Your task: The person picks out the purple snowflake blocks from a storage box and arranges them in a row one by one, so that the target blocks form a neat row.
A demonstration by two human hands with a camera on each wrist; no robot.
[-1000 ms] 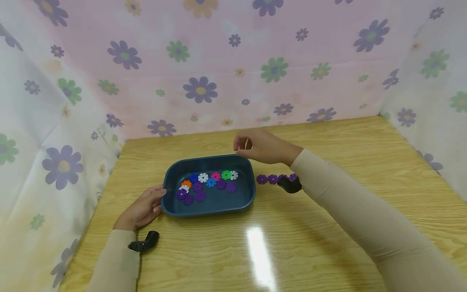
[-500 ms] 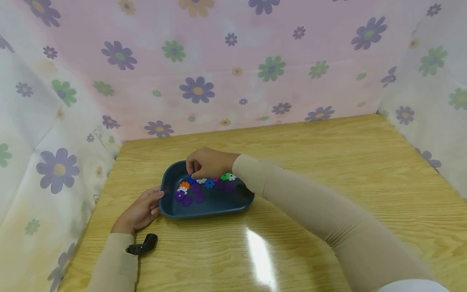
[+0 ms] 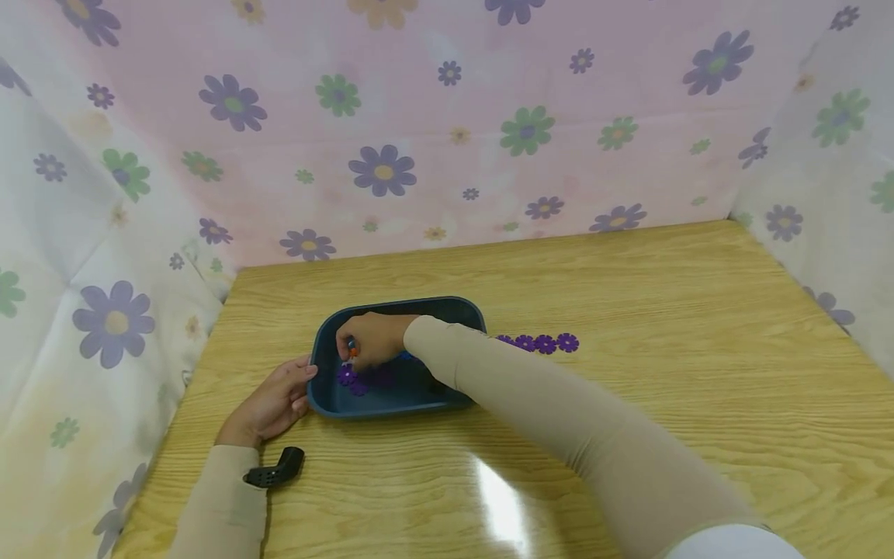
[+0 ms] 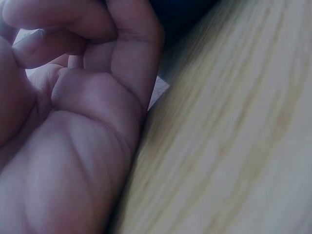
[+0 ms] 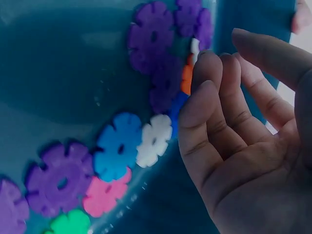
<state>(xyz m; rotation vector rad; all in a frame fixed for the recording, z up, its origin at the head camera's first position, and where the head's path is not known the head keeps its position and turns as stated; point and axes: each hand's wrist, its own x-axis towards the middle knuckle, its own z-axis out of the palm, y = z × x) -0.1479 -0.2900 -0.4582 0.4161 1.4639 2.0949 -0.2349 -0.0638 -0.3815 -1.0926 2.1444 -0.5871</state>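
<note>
My left hand [image 3: 272, 400] grips the left end of a dark blue plastic tray [image 3: 405, 408], its thumb over the rim. In the left wrist view, that hand's palm [image 4: 73, 126] and curled fingers lie beside the wood. My right hand [image 3: 377, 339] reaches down inside the tray's left part, over flower-shaped plastic discs. In the right wrist view, its thumb and bent fingers are apart, with nothing visible between them. Near those fingertips lie an orange disc [image 5: 187, 75] and purple discs [image 5: 152, 38]. A blue disc [image 5: 117, 146], a white disc [image 5: 155, 140] and a pink disc [image 5: 106, 192] lie farther along.
To the tray's right, several purple discs [image 3: 545, 344] lie in a row on the wooden table [image 3: 628, 310], partly behind my right sleeve. A flowered cloth [image 3: 433, 140] walls off the back and sides. Each wrist wears a camera; the left one [image 3: 275, 467] shows.
My right hand has moved left from above the tray's back right corner and lowered into the tray. My left hand keeps its hold on the tray.
</note>
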